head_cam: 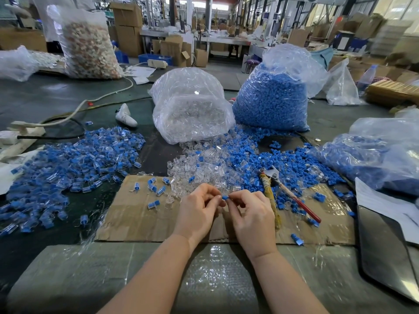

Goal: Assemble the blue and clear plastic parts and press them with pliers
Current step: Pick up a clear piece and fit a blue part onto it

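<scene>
Blue part (225, 197) between both hands' fingertips (218, 198).

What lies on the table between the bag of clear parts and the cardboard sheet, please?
In the head view, a loose heap of clear plastic parts, with a few blue ones mixed in, fills the stretch from the bag of clear parts to the cardboard sheet.

Your bench count: 2 hands, 1 pair of pliers, 3 nearby bags.
You had 2 hands (199, 211) up, 1 pliers (288, 193), 1 bag of clear parts (190, 109), 2 bags of blue parts (272, 103); loose pieces were too many to count.
</scene>
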A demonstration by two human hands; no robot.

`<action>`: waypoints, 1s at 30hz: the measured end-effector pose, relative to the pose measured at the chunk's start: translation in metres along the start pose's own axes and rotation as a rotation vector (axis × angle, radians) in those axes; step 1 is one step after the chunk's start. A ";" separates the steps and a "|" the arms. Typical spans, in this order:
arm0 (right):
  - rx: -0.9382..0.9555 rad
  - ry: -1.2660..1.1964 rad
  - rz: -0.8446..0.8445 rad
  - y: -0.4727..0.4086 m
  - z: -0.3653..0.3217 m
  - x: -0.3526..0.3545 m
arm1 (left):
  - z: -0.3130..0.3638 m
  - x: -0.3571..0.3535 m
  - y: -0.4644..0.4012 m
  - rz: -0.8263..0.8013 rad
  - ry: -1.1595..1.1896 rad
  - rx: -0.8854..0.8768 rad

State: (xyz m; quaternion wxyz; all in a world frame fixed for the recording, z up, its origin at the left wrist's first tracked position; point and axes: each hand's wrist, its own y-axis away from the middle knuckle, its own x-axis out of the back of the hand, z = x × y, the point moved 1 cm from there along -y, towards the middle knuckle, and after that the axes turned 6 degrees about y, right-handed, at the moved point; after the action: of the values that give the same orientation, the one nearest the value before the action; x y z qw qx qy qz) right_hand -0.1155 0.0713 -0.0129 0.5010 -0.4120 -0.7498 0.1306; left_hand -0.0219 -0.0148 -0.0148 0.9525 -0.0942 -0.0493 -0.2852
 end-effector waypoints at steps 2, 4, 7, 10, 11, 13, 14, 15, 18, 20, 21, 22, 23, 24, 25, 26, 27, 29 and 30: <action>-0.002 0.009 -0.017 0.000 0.001 -0.001 | 0.000 0.000 0.000 -0.011 0.000 0.006; -0.010 0.017 -0.040 0.000 0.001 -0.001 | 0.000 0.000 0.001 -0.030 -0.008 0.003; -0.001 0.029 -0.068 0.001 0.002 -0.002 | 0.001 0.000 0.002 -0.072 -0.062 -0.026; 0.005 0.018 -0.080 0.000 0.002 -0.002 | 0.002 0.001 0.002 -0.085 -0.069 -0.027; 0.012 0.011 -0.072 0.000 0.002 -0.001 | 0.003 0.001 0.002 -0.083 -0.068 -0.025; 0.038 0.001 -0.045 -0.001 -0.001 0.001 | 0.003 0.001 0.001 -0.079 -0.045 -0.012; 0.049 -0.001 -0.035 -0.001 -0.002 0.001 | 0.003 0.001 0.001 -0.079 -0.019 -0.001; 0.059 -0.001 -0.028 -0.001 -0.003 0.001 | 0.003 0.000 0.001 -0.079 0.006 0.010; 0.087 -0.008 -0.038 -0.001 -0.003 0.000 | 0.003 0.001 0.000 -0.077 0.018 0.018; 0.085 -0.017 -0.067 -0.001 -0.002 0.000 | 0.003 0.002 0.001 -0.083 0.009 -0.002; 0.082 -0.018 -0.080 -0.001 -0.001 0.000 | 0.004 0.002 0.001 -0.088 0.002 -0.013; 0.081 -0.017 -0.086 -0.002 -0.001 0.000 | 0.004 0.003 0.001 -0.093 -0.007 -0.020; 0.083 -0.018 -0.086 -0.002 -0.001 0.000 | 0.005 0.003 0.001 -0.096 -0.016 -0.024; 0.086 -0.022 -0.082 -0.003 -0.001 0.000 | 0.005 0.003 0.002 -0.098 -0.023 -0.025; 0.090 -0.028 -0.076 -0.003 -0.001 0.001 | 0.005 0.003 0.001 -0.099 -0.024 -0.024; 0.099 -0.034 -0.069 -0.003 -0.002 0.001 | 0.005 0.003 0.002 -0.099 -0.017 -0.021; 0.109 -0.038 -0.061 -0.002 -0.003 0.002 | 0.006 0.002 0.002 -0.097 -0.005 -0.019; 0.121 -0.042 -0.052 -0.002 -0.004 0.002 | 0.006 0.002 0.002 -0.091 0.013 -0.018; 0.122 -0.045 -0.055 -0.002 -0.003 0.002 | 0.006 0.002 0.001 -0.089 0.016 -0.018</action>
State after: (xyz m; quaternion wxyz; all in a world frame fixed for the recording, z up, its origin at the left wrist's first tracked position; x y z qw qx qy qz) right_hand -0.1140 0.0705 -0.0085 0.5114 -0.3572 -0.7626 0.1715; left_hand -0.0199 -0.0134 -0.0094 0.9384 -0.0980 -0.0431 -0.3285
